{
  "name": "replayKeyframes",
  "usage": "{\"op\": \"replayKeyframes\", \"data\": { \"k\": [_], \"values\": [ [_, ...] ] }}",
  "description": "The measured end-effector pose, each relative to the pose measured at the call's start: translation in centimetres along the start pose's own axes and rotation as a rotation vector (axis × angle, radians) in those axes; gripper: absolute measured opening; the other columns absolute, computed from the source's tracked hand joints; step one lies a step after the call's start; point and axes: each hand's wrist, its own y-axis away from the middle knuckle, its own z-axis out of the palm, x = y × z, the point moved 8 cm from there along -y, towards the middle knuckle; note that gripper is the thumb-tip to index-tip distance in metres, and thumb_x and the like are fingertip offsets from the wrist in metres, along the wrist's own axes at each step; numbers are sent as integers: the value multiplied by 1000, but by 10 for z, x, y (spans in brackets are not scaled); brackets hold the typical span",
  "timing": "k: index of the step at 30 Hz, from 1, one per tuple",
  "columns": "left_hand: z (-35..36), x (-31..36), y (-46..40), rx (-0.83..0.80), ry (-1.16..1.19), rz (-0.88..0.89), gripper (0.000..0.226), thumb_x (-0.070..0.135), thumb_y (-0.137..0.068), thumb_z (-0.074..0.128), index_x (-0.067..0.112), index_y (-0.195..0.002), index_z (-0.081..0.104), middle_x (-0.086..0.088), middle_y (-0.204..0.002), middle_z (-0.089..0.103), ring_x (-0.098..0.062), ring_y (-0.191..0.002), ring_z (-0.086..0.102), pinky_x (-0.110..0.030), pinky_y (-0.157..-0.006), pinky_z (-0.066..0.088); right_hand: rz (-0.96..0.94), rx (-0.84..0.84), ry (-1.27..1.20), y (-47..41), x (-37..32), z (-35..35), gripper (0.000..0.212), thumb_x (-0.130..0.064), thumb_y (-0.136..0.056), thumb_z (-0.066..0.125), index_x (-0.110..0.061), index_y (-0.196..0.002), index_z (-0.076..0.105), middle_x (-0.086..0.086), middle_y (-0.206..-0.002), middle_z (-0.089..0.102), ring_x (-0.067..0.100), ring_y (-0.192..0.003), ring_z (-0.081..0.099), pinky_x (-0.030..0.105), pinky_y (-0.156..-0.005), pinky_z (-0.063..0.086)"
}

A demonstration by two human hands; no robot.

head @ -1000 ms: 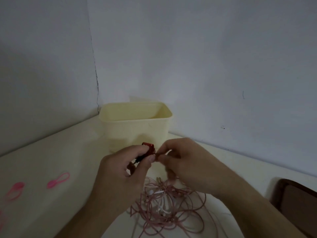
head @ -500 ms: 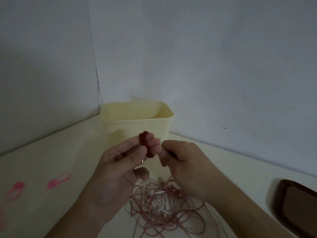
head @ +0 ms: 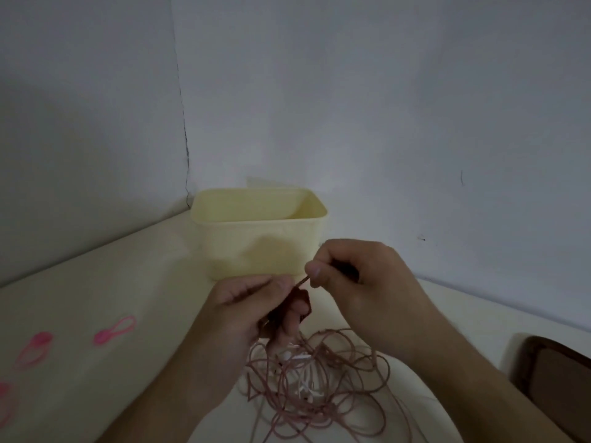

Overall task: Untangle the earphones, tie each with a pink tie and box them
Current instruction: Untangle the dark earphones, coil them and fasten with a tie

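A tangle of reddish-pink earphone cable [head: 323, 388] with some white cable in it lies on the cream table, just below both hands. My left hand [head: 256, 311] grips a dark red earphone piece [head: 302, 298] with cable hanging from it into the tangle. My right hand [head: 358, 282] pinches a short stretch of the same cable between thumb and forefinger, close to the left fingertips. The pale yellow box [head: 259, 225] stands open right behind the hands. Pink ties lie at the left: one [head: 115, 330], another [head: 33, 348], a third [head: 4, 401] at the frame edge.
White walls meet in a corner behind the box. A dark brown tray-like object [head: 556, 382] sits at the right edge of the table [head: 96, 282].
My right hand has lifted and drawn a little to the right, pulling cable out. My left hand has dropped lower, and the red piece has gone from above the fingers to below them.
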Motion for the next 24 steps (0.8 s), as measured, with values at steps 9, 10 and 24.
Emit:
{"op": "replayKeyframes", "data": {
  "k": [9,10,24],
  "values": [
    [-2,10,-4,-37,262,73,38,12,-90,61,5,-125,73,-19,-129,71,-28,-119,69,-32,-61,57,86,-131,110,4,12,33,24,-21,-105,53,-25,-85,66,-12,-71,60,1,-66,57,18,-60,42],
    [-4,11,-4,-24,211,89,36,11,-90,62,9,-124,75,-17,-129,72,-27,-120,69,-33,-64,58,95,-141,119,5,11,36,23,-21,-105,54,-24,-86,66,-10,-73,64,4,-65,59,22,-59,44],
    [4,9,-3,-3,-452,197,58,-6,-75,64,38,-112,75,10,-114,78,-11,-114,72,-38,-87,60,-36,-7,370,13,-18,36,12,-42,-101,58,-33,-101,49,-10,-93,65,13,-83,62,40,-69,56]
  ]
}}
